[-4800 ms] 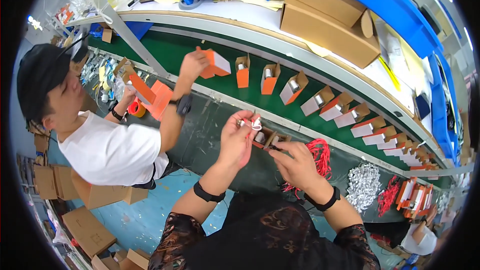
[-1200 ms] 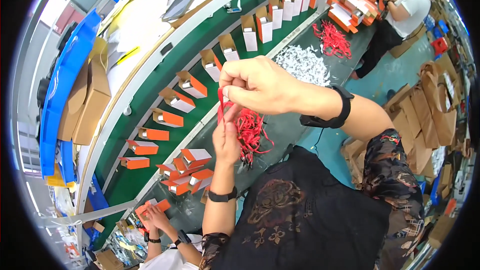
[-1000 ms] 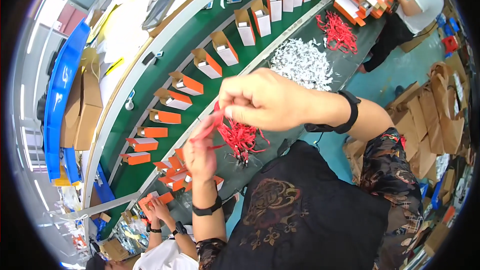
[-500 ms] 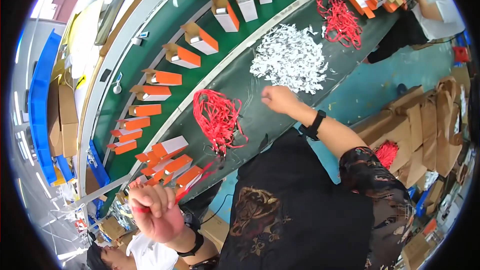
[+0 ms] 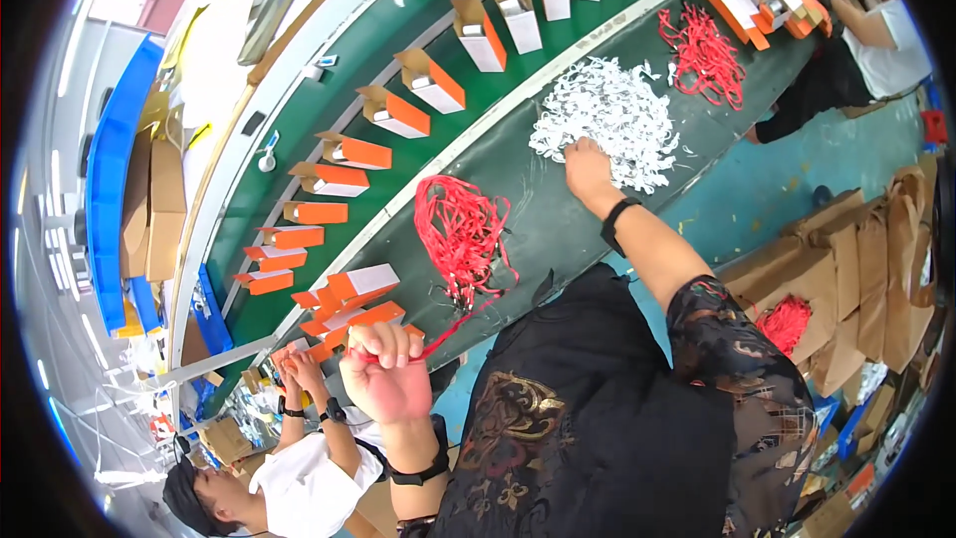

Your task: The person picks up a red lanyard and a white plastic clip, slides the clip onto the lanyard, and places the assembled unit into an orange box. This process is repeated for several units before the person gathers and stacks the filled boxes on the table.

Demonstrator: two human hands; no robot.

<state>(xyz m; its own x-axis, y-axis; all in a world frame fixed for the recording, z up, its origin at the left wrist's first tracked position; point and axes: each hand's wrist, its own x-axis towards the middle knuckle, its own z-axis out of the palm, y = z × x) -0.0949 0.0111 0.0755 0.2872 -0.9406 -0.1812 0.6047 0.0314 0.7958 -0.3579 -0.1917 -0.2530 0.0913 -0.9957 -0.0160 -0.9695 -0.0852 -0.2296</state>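
Head: left hand [image 5: 388,374] grips strap [image 5: 442,342]; right [image 5: 590,169] touches pile [image 5: 609,110].

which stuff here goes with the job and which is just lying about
Likely in use:
red strap, in the left hand
white pile, at the right hand
nearer red pile
orange-and-white boxes, perhaps

Seemingly just lying about:
blue tray, far left
cardboard box beside it
brown packaging, at right

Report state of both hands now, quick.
Left hand: closed, holding a red strap.
Right hand: fingers at the edge of the white pile; can't tell whether it grips anything.
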